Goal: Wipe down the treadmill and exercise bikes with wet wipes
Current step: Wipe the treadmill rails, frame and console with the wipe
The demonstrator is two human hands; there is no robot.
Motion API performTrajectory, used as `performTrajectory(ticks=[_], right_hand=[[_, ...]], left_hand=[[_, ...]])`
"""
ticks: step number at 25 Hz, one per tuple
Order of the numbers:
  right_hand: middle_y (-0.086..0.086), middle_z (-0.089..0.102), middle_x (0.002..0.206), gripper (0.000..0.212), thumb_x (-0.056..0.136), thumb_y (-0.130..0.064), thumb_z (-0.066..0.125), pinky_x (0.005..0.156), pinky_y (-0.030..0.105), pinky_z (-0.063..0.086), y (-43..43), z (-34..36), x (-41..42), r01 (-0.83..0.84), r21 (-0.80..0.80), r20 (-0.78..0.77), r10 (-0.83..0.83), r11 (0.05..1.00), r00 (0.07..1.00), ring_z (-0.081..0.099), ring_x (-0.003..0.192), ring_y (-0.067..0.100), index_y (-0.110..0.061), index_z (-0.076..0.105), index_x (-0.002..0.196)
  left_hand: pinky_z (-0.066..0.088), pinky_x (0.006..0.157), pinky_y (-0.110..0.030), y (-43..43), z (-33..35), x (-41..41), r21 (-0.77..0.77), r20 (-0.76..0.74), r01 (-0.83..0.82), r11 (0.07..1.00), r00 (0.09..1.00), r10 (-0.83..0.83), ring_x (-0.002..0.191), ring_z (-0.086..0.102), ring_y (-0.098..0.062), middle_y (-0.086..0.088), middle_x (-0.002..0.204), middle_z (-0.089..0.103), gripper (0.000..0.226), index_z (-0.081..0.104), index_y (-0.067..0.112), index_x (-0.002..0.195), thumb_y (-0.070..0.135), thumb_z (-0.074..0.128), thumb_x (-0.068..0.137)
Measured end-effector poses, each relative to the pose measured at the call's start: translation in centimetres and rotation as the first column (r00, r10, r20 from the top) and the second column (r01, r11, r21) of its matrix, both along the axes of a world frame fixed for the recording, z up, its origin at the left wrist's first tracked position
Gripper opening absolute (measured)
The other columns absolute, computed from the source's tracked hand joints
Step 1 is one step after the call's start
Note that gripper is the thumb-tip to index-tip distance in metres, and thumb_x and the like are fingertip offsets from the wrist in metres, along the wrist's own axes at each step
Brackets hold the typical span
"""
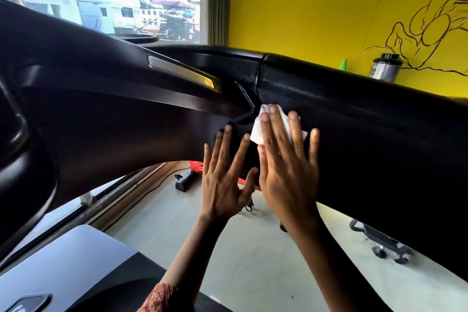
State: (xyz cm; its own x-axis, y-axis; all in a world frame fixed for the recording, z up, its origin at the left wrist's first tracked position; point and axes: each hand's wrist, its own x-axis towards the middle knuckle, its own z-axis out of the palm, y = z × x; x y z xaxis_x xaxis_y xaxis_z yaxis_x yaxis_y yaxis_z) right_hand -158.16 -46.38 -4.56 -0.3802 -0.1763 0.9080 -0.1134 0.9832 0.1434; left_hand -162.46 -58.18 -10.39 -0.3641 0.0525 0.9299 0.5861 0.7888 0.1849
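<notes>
The treadmill's black console frame and padded handrail (354, 114) arch across the view from left to right. My right hand (286, 167) lies flat with straight, spread fingers and presses a white wet wipe (258, 129) against the underside of the rail, just right of a silver grip sensor strip (182, 71). My left hand (225, 185) is beside it, fingers straight and spread, touching the black surface with nothing in it. Most of the wipe is hidden under my right fingers.
A window (114, 2) with buildings outside fills the upper left, a yellow wall (329, 7) the upper right. A grey tub (386, 68) stands on a ledge. On the pale floor lie a black and red tool (188, 177) and a machine foot (379, 243).
</notes>
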Motion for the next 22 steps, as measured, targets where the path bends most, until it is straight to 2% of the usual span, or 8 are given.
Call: performTrajectory(ticks=[4,7,9,12,14,16,20,22], right_hand=[[-0.003,0.027,0.155,0.056,0.096,-0.021,0.051,0.116,0.040,0.012,3.8,-1.7,1.6,0.032,0.089,0.019,-0.034,0.996,0.999,0.026,0.142,0.021,-0.018,0.032,0.149],[0.001,0.027,0.155,0.053,0.097,-0.016,0.046,0.116,0.040,0.010,3.3,-0.7,1.3,0.045,0.010,-0.017,-0.045,0.999,0.999,0.024,0.142,0.026,-0.015,0.034,0.148],[0.005,0.030,0.154,0.049,0.098,-0.010,0.039,0.117,0.039,0.006,1.8,0.2,0.4,-0.016,0.002,-0.009,0.016,1.000,1.000,0.022,0.143,0.028,-0.012,0.035,0.147],[0.011,0.037,0.150,0.046,0.103,-0.005,0.017,0.118,0.040,0.013,2.8,0.1,0.3,-0.207,0.074,0.019,0.207,0.975,0.978,0.024,0.143,0.029,-0.007,0.041,0.143],[0.014,0.039,0.148,0.044,0.100,0.002,0.026,0.118,0.042,0.018,3.5,1.1,1.1,-0.310,0.014,-0.039,0.310,0.951,0.950,0.026,0.142,0.031,-0.002,0.042,0.140],[0.015,0.039,0.147,0.043,0.096,0.003,0.039,0.118,0.045,0.019,2.2,3.3,1.0,-0.346,-0.055,-0.104,0.339,0.937,0.935,0.025,0.142,0.031,0.000,0.043,0.139],[0.011,0.031,0.153,0.048,0.100,-0.018,0.033,0.121,0.034,0.006,-2.1,7.1,-1.0,-0.445,0.028,0.100,0.440,0.895,0.892,0.014,0.145,0.020,-0.004,0.034,0.146],[0.009,0.034,0.153,0.049,0.098,-0.013,0.039,0.121,0.032,0.004,-1.9,6.9,-1.6,-0.438,0.040,0.117,0.431,0.898,0.895,0.017,0.145,0.018,-0.006,0.034,0.146]], left_hand=[[0.006,0.120,-0.040,-0.3,-0.2,0.1,-0.028,-0.003,-0.012,1.000,1.000,0.012,0.148,0.011,-0.021,0.007,0.161,-0.003,0.062,0.021,0.028,0.151,0.042,0.043,0.094],[0.005,0.120,-0.039,-0.1,0.0,0.3,-0.031,-0.004,-0.026,0.999,1.000,0.026,0.148,0.009,-0.020,0.006,0.161,-0.003,0.062,0.024,0.024,0.149,0.041,0.044,0.093],[0.003,0.120,-0.039,0.1,0.5,1.0,-0.070,-0.059,-0.039,0.997,0.998,0.034,0.148,0.007,-0.019,0.005,0.161,-0.003,0.066,0.018,0.028,0.152,0.040,0.045,0.092],[0.005,0.119,-0.039,-0.3,2.2,2.3,-0.159,-0.207,-0.093,0.983,0.977,0.059,0.148,0.009,-0.018,0.002,0.162,0.002,0.068,0.019,0.028,0.152,0.036,0.048,0.091],[0.004,0.119,-0.039,-0.9,4.4,3.4,-0.157,-0.299,-0.196,0.968,0.944,0.143,0.148,0.010,-0.018,-0.004,0.161,0.012,0.061,0.031,0.023,0.148,0.033,0.048,0.090],[-0.001,0.119,-0.037,-1.2,7.3,4.6,-0.108,-0.347,-0.350,0.931,0.890,0.294,0.148,0.010,-0.020,-0.012,0.155,0.027,0.054,0.043,0.017,0.141,0.034,0.047,0.090],[-0.004,0.117,-0.035,-2.6,11.1,5.7,-0.024,-0.313,-0.532,0.846,0.808,0.499,0.141,0.022,-0.032,-0.017,0.145,0.042,0.051,0.057,0.009,0.133,0.038,0.046,0.091],[0.004,0.117,-0.036,-3.7,11.1,5.6,-0.086,-0.328,-0.551,0.830,0.803,0.498,0.139,0.025,-0.033,-0.018,0.143,0.045,0.049,0.057,0.008,0.132,0.033,0.048,0.090]])
